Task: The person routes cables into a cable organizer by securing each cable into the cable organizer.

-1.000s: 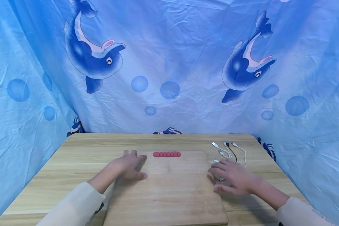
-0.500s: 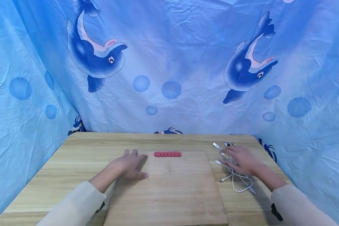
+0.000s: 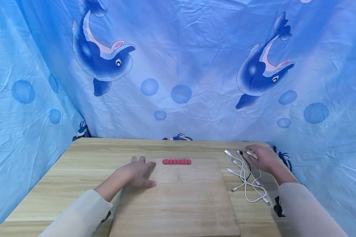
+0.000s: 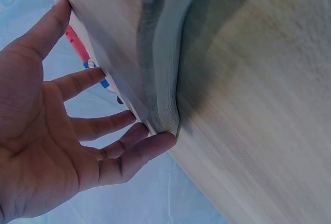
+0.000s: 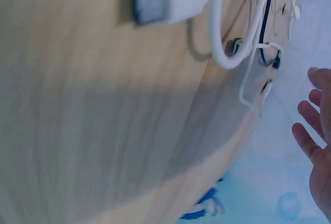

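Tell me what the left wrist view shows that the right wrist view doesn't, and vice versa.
Only the left wrist: the left hand touching the wooden board, and the red strip beyond. Only the right wrist: white cables and a black cable. Both: tabletop, blue backdrop, and the right hand, a sliver in the left wrist's top-left corner.

Two long, loose, cream sleeves clothe the person's arms, plain and softly creased; the left sleeve (image 3: 80, 212) looks pale off-white and ends in a broad, straight-edged cuff; the right sleeve (image 3: 308, 209) looks a shade duller and beige; small black pieces show beneath both, the right black piece (image 3: 279, 209) larger, their details unclear; the left hand (image 3: 134, 172) and right hand (image 3: 264, 158) are bare, with slim fingers.
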Demonstrator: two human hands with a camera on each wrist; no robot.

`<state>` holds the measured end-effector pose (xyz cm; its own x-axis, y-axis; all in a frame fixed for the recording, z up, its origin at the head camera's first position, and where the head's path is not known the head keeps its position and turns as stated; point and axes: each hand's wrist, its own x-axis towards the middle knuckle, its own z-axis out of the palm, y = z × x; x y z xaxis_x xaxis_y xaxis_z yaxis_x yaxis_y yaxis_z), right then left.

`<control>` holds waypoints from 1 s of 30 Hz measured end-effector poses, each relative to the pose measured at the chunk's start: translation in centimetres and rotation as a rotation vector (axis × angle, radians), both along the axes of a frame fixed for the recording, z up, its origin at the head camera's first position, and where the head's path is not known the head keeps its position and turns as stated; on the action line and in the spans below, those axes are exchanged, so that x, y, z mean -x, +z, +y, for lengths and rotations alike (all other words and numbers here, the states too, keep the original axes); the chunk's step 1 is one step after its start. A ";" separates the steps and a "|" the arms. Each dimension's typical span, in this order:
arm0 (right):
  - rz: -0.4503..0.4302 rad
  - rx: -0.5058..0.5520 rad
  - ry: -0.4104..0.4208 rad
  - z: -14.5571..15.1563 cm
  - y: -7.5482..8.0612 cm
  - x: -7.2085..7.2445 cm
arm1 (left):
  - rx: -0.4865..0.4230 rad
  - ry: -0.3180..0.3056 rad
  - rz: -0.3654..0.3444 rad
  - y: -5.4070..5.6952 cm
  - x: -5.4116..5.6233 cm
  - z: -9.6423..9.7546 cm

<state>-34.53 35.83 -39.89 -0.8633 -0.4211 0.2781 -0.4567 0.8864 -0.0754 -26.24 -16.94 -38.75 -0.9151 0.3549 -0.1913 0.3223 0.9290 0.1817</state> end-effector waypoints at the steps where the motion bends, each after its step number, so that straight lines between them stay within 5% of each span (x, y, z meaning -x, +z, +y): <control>1: -0.018 0.009 -0.027 0.2 -0.2 0.2 | -0.003 0.000 -0.001 0.0 0.0 0.0; 11: -0.217 0.289 -0.281 1.2 -2.9 1.2 | -0.003 0.005 -0.008 0.1 -0.3 0.0; 30: -0.254 0.312 -0.340 1.3 -3.9 2.5 | 0.004 0.019 -0.014 -0.1 0.1 -0.1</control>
